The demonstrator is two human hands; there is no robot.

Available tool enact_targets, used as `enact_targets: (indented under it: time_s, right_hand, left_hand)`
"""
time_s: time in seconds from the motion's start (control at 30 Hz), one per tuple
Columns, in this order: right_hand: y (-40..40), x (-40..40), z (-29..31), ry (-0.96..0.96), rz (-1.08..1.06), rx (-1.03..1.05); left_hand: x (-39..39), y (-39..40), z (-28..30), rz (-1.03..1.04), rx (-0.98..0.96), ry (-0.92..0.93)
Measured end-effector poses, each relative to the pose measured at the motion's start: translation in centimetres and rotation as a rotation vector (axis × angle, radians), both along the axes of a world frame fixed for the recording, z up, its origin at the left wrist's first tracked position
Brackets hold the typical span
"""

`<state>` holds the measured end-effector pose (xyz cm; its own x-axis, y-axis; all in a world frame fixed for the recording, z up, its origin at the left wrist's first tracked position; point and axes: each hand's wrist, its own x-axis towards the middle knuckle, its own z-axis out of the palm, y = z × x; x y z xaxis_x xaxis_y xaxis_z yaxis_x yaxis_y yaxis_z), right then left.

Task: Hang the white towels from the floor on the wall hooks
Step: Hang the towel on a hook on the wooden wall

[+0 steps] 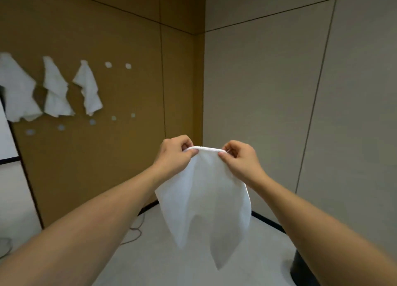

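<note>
A white towel point(204, 202) is held up in mid-air in front of the room corner, its top edge pinched at two points: the left end is gripped between the curled fingers point(186, 145) and thumb of the left hand point(175, 154), the right end between the curled fingers and thumb of the right hand point(240, 159). The short stretch of hem between the two hands is bowed slightly upward, and the rest of the cloth hangs down in loose folds ending in two points above the pale floor point(150, 260). On the brown wall point(129, 38) to the left, three more white towels point(54, 88) are seen hanging side by side from an upper row of hooks. Just right of them two bare round hooks point(108, 64) are left in that row, and a lower row of round hooks point(92, 122) is seen beneath. A thin cable point(135, 232) is laid on the floor by the wall, and a dark round object point(300, 266) stands at the lower right, partly hidden by the right forearm.
</note>
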<state>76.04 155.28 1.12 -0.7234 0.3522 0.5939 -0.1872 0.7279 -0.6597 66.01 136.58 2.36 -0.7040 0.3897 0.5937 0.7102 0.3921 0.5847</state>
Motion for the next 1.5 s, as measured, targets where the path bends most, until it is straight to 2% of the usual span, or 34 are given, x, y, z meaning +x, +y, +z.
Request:
enact_targets:
  time_s: [0.33,0.6,0.9,1.13,1.37,1.5]
  right_hand:
    - [-1.3,-18.9,2.1,0.026,0.211,-0.024]
    - [-1.8,-36.2,5.5,0.054,0.330,-0.038]
    - [-0.6,-55.1,8.8,0.090,0.326,0.063]
    - [1.4,-68.4,8.9,0.134,0.253,0.340]
    - [4.1,-81.4,10.2,0.269,0.355,0.438]
    - [5.0,-89.3,12.4,0.252,0.432,0.462]
  left_hand:
    - [-14.8,-2.8,2.4,0.251,-0.007,0.058]
    - [-31.5,-3.8,5.4,0.340,0.057,0.142]
    - [-48.5,-3.8,8.6,0.389,0.022,0.170]
    - [-59.1,-2.9,9.6,0.479,0.000,0.202]
    - [-70.1,-0.7,10.7,0.585,0.011,0.252]
    - [-76.4,0.3,12.3,0.648,0.013,0.226]
